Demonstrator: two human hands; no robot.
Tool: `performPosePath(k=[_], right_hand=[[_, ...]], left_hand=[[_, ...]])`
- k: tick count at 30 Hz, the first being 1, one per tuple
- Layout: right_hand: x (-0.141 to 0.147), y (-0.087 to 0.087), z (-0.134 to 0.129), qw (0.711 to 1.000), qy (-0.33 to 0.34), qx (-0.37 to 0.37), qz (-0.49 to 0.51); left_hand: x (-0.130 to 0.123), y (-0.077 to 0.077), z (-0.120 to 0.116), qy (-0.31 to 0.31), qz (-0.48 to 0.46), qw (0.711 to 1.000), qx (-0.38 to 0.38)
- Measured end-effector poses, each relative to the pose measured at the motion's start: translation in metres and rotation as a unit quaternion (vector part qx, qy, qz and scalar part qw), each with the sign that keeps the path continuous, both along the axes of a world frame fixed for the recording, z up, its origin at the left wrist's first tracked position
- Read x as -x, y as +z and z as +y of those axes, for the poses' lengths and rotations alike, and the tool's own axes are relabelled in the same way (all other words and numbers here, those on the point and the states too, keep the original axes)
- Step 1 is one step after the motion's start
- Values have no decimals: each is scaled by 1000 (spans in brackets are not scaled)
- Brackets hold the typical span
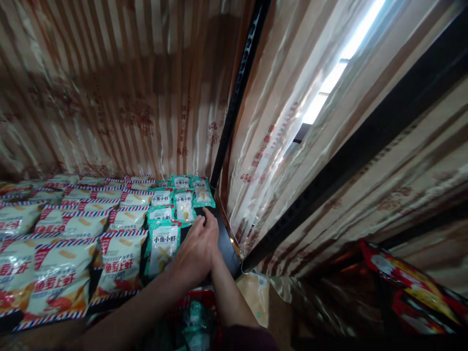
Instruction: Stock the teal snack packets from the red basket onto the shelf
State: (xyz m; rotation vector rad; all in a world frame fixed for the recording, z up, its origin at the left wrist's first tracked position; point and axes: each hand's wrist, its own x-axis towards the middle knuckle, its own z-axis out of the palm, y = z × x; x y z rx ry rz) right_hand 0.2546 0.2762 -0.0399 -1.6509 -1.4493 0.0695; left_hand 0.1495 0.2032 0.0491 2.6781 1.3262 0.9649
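My left hand [190,251] and my right hand [211,231] are together over the dark shelf surface [226,246], overlapping, with their fingers pressed together. Whatever lies between them, if anything, is hidden. Just left of my left hand, a green and white snack bag [163,243] stands at the front of its group. More green bags stand behind it, one of them [203,192] at the back corner, just beyond my fingertips.
White bags with red lettering [60,278] fill the shelf's left side in rows. Below my arms, a red basket [215,302] holds green packages [197,317]. Black metal posts [237,92] and pleated curtains [146,97] surround the shelf. Red and yellow packages [413,278] lie at the lower right.
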Motion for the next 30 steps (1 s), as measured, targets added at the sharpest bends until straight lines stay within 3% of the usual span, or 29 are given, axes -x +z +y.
performPosePath(k=[4, 8, 16, 23, 30], right_hand=[[9, 10, -6, 999, 10, 31, -10], [14, 14, -9, 999, 4, 42, -21], [19, 12, -8, 998, 2, 53, -43], [28, 20, -2, 993, 7, 95, -76], [32, 15, 6, 996, -5, 70, -62]], left_hand=[[16, -20, -36, 13, -11, 1000, -2], [36, -36, -53, 31, 14, 999, -34], [60, -53, -44, 57, 26, 996, -66], [64, -68, -37, 69, 23, 995, -62], [64, -72, -33, 70, 29, 995, -58]])
